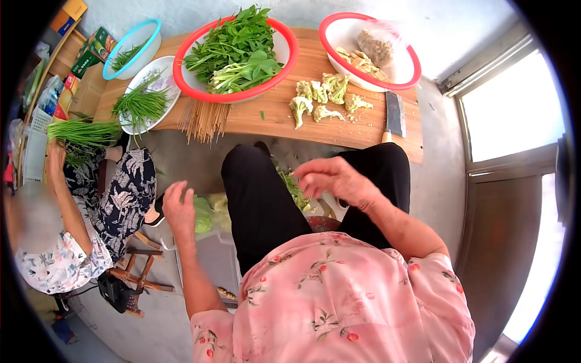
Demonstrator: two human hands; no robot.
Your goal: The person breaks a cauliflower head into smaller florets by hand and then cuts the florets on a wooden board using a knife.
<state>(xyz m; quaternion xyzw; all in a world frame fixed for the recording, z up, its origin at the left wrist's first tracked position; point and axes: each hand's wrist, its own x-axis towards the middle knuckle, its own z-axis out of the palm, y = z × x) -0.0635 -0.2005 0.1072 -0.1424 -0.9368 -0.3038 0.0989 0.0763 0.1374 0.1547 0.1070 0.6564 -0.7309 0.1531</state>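
My left hand (pixel 179 209) is raised beside my left knee, its fingers loosely bent and apart, with nothing visible in it. Above my lap hovers my right hand (pixel 339 180), fingers half curled and spread, also without a visible object. Below it, between my knees, are green trimmings (pixel 295 189), partly covered by the hand and my legs. Cauliflower florets (pixel 327 91) lie on the wooden table (pixel 272 124) in front of me. A cleaver (pixel 395 114) rests to their right, its handle toward me.
A red-rimmed basin (pixel 183 75) holds leafy greens; another red-rimmed basin (pixel 414 75) holds cut pieces and a bag. Bamboo skewers (pixel 206 120) overhang the table's edge beside a plate of green stalks (pixel 142 106). At left, a seated person (pixel 54 257) holds green stalks. A cabbage (pixel 203 215) sits low by my leg.
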